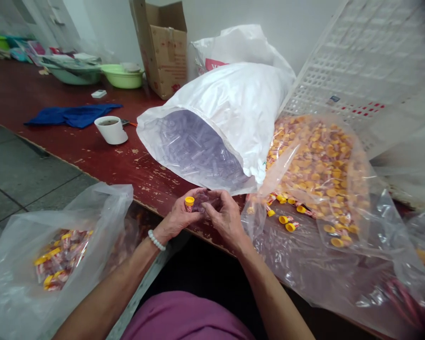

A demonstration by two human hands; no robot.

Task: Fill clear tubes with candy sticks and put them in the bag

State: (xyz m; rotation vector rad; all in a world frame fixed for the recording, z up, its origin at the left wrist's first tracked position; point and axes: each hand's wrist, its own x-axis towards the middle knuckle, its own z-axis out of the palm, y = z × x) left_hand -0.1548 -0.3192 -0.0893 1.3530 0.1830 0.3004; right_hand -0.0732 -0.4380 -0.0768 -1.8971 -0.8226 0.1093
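The red table (141, 172) runs under the white sack (233, 94). The sack lies on its side, with its wide mouth turned to the near side. To the right of the sack is a big clear plastic bag (357, 264), with a heap of yellow-capped pieces (315, 160) in it. Left of the sack and lower down is a smaller clear bag (7, 288) with more capped tubes (62, 257).

Both hands are just in front of the sack's bottom lip, close together. The left hand (179, 217) is curled, with its thumb and fingers around one yellow-capped tube (189, 204). That tube stands nearly upright in front of the sack, cap on top. The right hand (226, 215) has its fingers bent in and its thumb close to their tips, beside some see-through plastic (202, 200). I cannot tell if it grips that.

The clear tubes (194, 146) in the sack's mouth lie up and away from both hands, pointing every which way. The few loose capped pieces (286, 222), low and right of the sack, are nearer the right hand.

Fingers hide the low end of the held tube. The see-through plastic is too blurry to name. The sack's folds cover its deep part.
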